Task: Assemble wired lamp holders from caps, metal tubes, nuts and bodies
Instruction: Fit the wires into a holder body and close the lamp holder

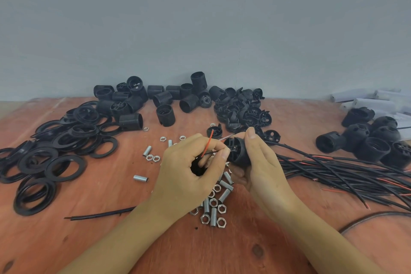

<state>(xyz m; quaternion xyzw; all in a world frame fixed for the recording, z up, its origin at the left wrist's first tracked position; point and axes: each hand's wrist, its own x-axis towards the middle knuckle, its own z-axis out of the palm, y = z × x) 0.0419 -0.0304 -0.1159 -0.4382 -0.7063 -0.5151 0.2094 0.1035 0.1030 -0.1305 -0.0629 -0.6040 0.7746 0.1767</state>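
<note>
My right hand (pixel 262 162) grips a black lamp holder part (pixel 236 151) at the middle of the table. My left hand (pixel 191 167) pinches a red wire (pixel 206 143) and a thin black wire next to that part, and something black sits in its curled palm. Metal tubes and nuts (pixel 216 204) lie scattered under and in front of both hands. Black threaded bodies (pixel 164 95) are heaped at the back. Black caps (pixel 242 109) are piled at the back right of centre.
Black rings (pixel 44 155) cover the left of the wooden table (pixel 111 240). A bundle of black and red wires (pixel 347 169) spreads to the right. Assembled black holders (pixel 373 140) sit at the far right, white boxes (pixel 364 98) behind them. A loose wire (pixel 100 214) lies front left.
</note>
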